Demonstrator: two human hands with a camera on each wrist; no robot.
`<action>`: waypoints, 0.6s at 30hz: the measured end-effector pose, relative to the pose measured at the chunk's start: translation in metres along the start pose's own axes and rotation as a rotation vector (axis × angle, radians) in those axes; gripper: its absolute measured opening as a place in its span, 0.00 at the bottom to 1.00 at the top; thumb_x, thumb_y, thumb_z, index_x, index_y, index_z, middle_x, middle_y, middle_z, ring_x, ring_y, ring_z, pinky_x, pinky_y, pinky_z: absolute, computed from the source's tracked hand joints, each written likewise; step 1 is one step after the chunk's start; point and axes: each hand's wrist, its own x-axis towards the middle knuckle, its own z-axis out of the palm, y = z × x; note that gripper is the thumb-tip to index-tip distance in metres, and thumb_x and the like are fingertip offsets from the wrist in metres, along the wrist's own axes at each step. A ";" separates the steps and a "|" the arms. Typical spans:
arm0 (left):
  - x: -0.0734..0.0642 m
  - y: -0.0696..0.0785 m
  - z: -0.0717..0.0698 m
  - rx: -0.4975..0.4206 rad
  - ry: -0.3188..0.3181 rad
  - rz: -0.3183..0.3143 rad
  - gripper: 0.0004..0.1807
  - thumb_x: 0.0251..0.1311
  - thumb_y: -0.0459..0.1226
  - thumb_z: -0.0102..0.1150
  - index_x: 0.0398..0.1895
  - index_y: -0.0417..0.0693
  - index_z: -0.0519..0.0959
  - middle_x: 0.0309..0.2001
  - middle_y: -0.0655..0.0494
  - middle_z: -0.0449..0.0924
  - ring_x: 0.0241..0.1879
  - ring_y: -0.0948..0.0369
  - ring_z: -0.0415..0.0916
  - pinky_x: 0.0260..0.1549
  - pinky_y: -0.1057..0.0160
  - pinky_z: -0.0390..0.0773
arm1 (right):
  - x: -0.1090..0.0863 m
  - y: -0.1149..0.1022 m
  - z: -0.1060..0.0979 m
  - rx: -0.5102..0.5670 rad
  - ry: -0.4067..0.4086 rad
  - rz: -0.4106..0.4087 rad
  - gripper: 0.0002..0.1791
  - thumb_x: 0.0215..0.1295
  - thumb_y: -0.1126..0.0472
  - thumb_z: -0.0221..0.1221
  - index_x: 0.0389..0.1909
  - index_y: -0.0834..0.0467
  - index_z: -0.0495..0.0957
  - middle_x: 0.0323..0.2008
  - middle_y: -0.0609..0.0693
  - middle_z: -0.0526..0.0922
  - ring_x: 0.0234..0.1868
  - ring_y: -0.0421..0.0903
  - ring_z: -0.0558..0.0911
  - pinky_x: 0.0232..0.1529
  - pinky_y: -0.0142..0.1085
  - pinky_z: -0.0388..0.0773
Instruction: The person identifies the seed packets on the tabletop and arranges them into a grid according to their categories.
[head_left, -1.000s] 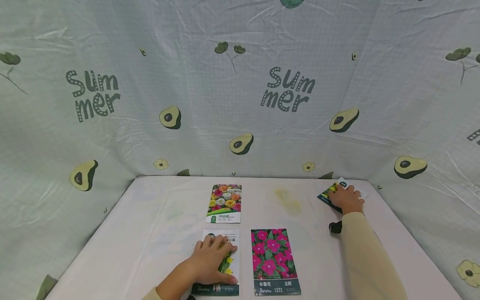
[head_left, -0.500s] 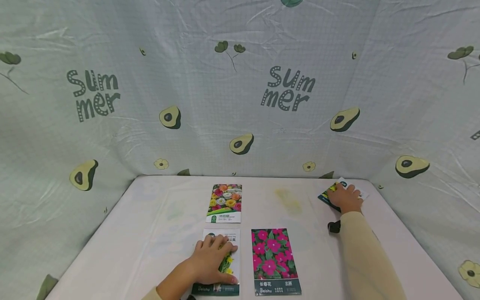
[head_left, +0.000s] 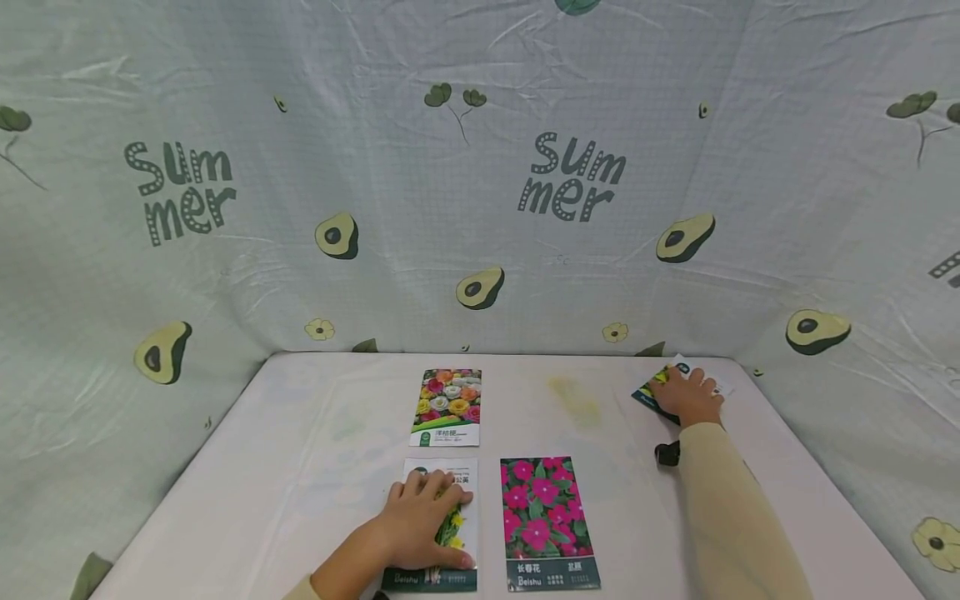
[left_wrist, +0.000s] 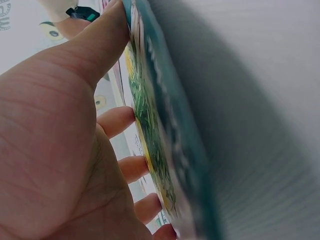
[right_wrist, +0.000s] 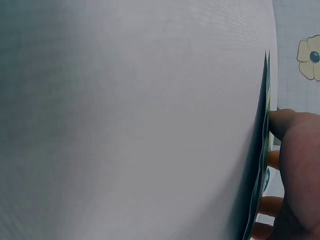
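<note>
My left hand point(head_left: 420, 525) rests spread on a white seed packet point(head_left: 468, 533) with yellow flowers and a dark green bottom band. In the left wrist view the thumb and fingertips touch the face of this packet point(left_wrist: 150, 125), which lies on the table. At the far right, my right hand point(head_left: 686, 396) presses its fingertips on a tilted seed packet point(head_left: 646, 395), covering much of it. Two thin edges show there in the right wrist view, the packet edge point(right_wrist: 262, 135) lifting slightly; whether it is one packet or two, I cannot tell.
A packet with pink flowers point(head_left: 546, 508) lies right of my left hand. Another with multicoloured flowers point(head_left: 448, 400) lies behind the left-hand packet. All are on a pale table point(head_left: 300, 467), backed by a printed curtain point(head_left: 405, 192). A black wrist device point(head_left: 667, 454) sits under the right wrist.
</note>
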 end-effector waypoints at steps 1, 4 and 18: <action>0.000 0.000 0.000 -0.004 -0.001 0.002 0.47 0.49 0.71 0.66 0.72 0.67 0.70 0.71 0.51 0.62 0.65 0.43 0.59 0.58 0.35 0.62 | -0.001 0.000 0.000 -0.003 -0.001 -0.003 0.40 0.79 0.42 0.40 0.79 0.66 0.47 0.69 0.82 0.45 0.71 0.82 0.47 0.68 0.75 0.47; -0.001 -0.001 0.000 -0.006 -0.004 0.011 0.47 0.49 0.72 0.66 0.72 0.66 0.69 0.71 0.51 0.62 0.65 0.43 0.59 0.58 0.35 0.62 | -0.004 0.000 -0.001 -0.007 -0.005 -0.008 0.40 0.79 0.42 0.41 0.79 0.66 0.48 0.68 0.82 0.45 0.70 0.81 0.47 0.68 0.75 0.48; -0.001 -0.002 -0.001 -0.013 -0.011 0.013 0.47 0.50 0.71 0.67 0.72 0.66 0.69 0.71 0.50 0.62 0.65 0.43 0.59 0.57 0.36 0.62 | 0.004 0.004 0.000 0.003 -0.047 -0.007 0.43 0.78 0.40 0.40 0.80 0.66 0.44 0.68 0.82 0.44 0.70 0.81 0.46 0.69 0.74 0.46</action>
